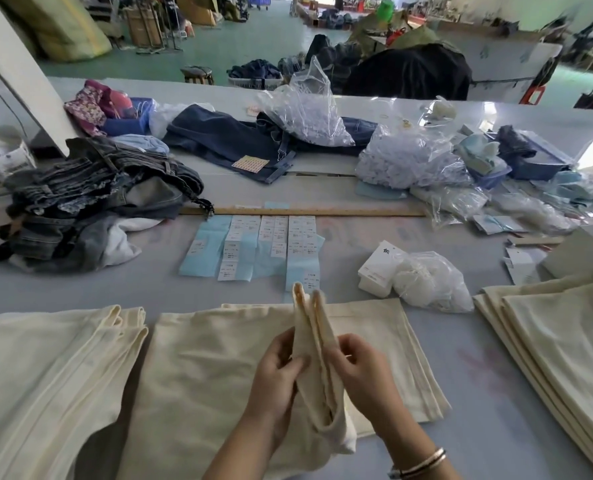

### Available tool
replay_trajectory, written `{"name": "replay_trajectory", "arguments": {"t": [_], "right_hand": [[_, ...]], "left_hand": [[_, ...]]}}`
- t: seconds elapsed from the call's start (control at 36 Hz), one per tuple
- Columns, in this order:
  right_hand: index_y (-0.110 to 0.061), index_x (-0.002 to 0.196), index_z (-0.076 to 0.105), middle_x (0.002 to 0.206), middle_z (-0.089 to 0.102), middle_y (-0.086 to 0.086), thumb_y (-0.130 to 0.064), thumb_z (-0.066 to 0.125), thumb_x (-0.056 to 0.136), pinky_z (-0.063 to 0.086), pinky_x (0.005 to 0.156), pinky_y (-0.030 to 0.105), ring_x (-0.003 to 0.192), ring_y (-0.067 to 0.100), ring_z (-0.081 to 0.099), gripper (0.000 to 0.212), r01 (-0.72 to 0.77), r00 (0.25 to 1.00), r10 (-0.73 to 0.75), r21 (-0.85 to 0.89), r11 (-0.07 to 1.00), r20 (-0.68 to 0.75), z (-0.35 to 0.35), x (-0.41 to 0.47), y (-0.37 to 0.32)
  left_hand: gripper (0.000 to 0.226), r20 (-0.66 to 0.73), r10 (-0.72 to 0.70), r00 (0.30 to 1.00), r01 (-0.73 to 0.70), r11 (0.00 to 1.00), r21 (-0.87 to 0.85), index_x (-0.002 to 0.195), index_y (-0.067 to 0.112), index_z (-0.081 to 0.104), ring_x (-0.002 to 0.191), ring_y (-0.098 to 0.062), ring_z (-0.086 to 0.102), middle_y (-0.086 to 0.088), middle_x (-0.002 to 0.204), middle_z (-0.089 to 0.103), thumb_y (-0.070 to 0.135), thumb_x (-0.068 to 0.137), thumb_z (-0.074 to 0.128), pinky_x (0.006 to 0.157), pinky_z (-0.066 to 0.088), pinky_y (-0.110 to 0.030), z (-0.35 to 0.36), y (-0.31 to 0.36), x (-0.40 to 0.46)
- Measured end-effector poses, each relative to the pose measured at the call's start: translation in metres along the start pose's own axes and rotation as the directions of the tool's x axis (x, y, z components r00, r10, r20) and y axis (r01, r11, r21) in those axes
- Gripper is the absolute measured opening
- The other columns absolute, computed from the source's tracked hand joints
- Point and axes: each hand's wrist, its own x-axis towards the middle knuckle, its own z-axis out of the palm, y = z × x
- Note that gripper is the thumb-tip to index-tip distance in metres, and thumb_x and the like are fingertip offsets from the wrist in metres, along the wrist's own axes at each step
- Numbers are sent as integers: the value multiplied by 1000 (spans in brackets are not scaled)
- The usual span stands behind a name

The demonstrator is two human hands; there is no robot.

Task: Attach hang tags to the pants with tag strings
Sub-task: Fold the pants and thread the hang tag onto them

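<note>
The grey work table (496, 393) fills the view from 3 to 9 o'clock. On it, at 6 o'clock, lies a cream pair of pants (219, 358), spread flat, with its hem edges toward 1 o'clock. A second stack of cream pants (39, 368) lies at 8 o'clock, just beside it, and a third cream stack (572, 341) sits at 4 o'clock, well apart from the middle one. At 10 o'clock a heap of faded denim garments (94, 202) is piled up, and at 12 o'clock dark blue jeans (226, 140) lie spread, with clear plastic bags (409, 157) of small white pieces toward 1 and 2 o'clock.

A long wooden ruler (322, 212) runs across the table's middle. Just below it, pale blue paper sheets (215, 247) carry rows of white labels (302, 233). At 3 o'clock a small white box of hang tags (378, 268) touches a clear bag (433, 282) holding white contents; whether these are the tag strings cannot be told.

At 6 o'clock a folded strip of the cream fabric (314, 327) is lifted upright off the middle pants. The left hand (276, 379) grips it from the left, fingers curled round the cloth. The right hand (362, 372) pinches it from the right with bent fingers, and a bracelet (423, 462) circles that wrist.
</note>
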Motion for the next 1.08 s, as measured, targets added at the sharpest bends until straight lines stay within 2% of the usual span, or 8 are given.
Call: {"name": "replay_trajectory", "arguments": {"t": [0.14, 0.39, 0.47, 0.58, 0.69, 0.83, 1.0, 1.08], "right_hand": [[5, 99, 64, 85, 65, 21, -13, 46, 98, 52, 66, 38, 74, 29, 60, 25, -274, 962, 218, 579, 768, 165, -12, 3, 4], [0, 101, 68, 96, 71, 22, -8, 45, 96, 57, 62, 33, 80, 27, 70, 24, -294, 955, 183, 808, 511, 233, -7, 0, 8], [-3, 100, 68, 93, 71, 18, -8, 46, 96, 56, 62, 30, 79, 24, 67, 22, -238, 971, 124, 785, 572, 204, -5, -2, 9], [-7, 96, 65, 84, 68, 13, -3, 44, 97, 53, 60, 28, 73, 19, 64, 22, -136, 986, 42, 644, 752, 159, -2, -7, 7], [-18, 105, 61, 92, 70, 1, 6, 50, 87, 54, 68, 30, 82, 14, 66, 32, -66, 974, -33, 422, 904, 223, -2, -17, 2], [-36, 135, 37, 111, 57, -14, 3, 52, 75, 49, 75, 15, 96, -2, 59, 73, -6, 906, -4, 23, 1000, 423, -20, -24, -1], [-37, 143, 22, 120, 58, -6, 16, 39, 74, 43, 62, 14, 68, 0, 56, 89, 70, 919, -167, 268, 961, 358, -36, -34, 8], [-39, 131, 47, 114, 61, -7, 29, 30, 75, 47, 63, 19, 66, -2, 55, 90, 106, 964, -175, 311, 944, 202, -29, -39, 16]], "left_hand": [[43, -29, -60, 998, 53, 982, -180, 123, 19, 56, 101, -30, 68, -12, 111, 70, -8, 92, 45, 77, 56, -38, 1, 12, -3], [64, -78, -21, 997, 6, 982, -188, 122, 38, 54, 98, -22, 70, -5, 112, 71, -14, 91, 36, 71, 56, -33, -7, 20, -6], [53, -18, -10, 1000, 8, 995, -98, 109, 25, 68, 95, -21, 70, -11, 112, 71, -12, 91, 35, 71, 55, -29, -9, 21, -8], [42, 155, 9, 988, -60, 943, 328, 120, 28, 61, 110, -11, 64, 3, 118, 68, 36, 80, 70, 93, 51, -32, -13, 30, -15], [49, 125, 170, 978, -211, 771, 601, 111, 42, 55, 107, 4, 60, 16, 115, 65, 4, 83, 67, 94, 49, -20, -14, 33, -13], [55, -35, 277, 960, -216, 816, 537, 113, 40, 59, 100, 6, 62, 25, 106, 67, -6, 83, 56, 83, 52, -15, -11, 25, -17], [56, -27, 181, 983, -162, 931, 328, 126, 35, 56, 104, -11, 66, 10, 116, 68, -4, 86, 56, 87, 53, -32, -15, 21, -21], [57, 36, 112, 993, -117, 967, 227, 129, 34, 53, 106, -16, 66, 5, 116, 70, -5, 87, 58, 83, 55, -26, -14, 19, -24]]}}
